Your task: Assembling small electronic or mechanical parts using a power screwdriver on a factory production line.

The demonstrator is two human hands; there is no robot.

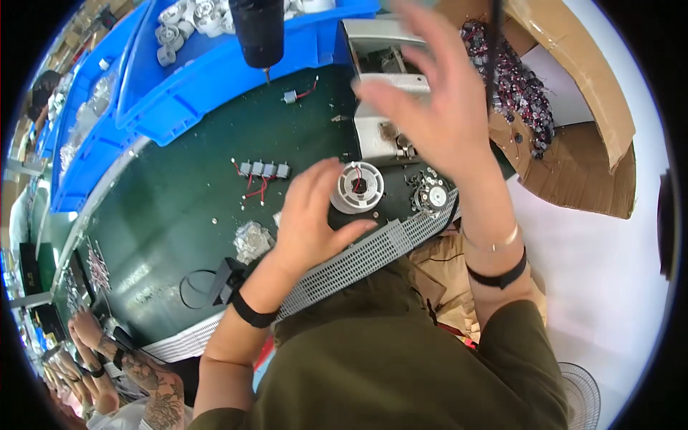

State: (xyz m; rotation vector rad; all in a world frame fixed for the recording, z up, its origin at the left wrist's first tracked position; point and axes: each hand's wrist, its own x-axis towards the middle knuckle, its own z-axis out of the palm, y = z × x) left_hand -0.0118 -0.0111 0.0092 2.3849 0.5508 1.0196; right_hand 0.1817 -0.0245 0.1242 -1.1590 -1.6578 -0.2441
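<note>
My left hand [308, 215] is at a round white plastic housing [360, 188] on the green bench. Its fingertips reach the housing's left edge and its thumb is stretched out below, apart from the rim. Inside the housing a red wire and a dark centre show. Raised over the grey-white machine [376, 132], my right hand [437, 100] has its fingers spread, slightly blurred, with nothing visible in them. A black electric screwdriver [258, 32] hangs point down to the left of it. Several small motors with red wires [265, 170] lie in a row left of my left hand.
A round holder with screws [433, 197] sits right of the housing. Blue bins [193, 97] with white parts line the far left. A cardboard box [595, 165] holds many small wired parts at right. A clear plastic bag [252, 241] lies nearby. Another person's tattooed arm [140, 373] is lower left.
</note>
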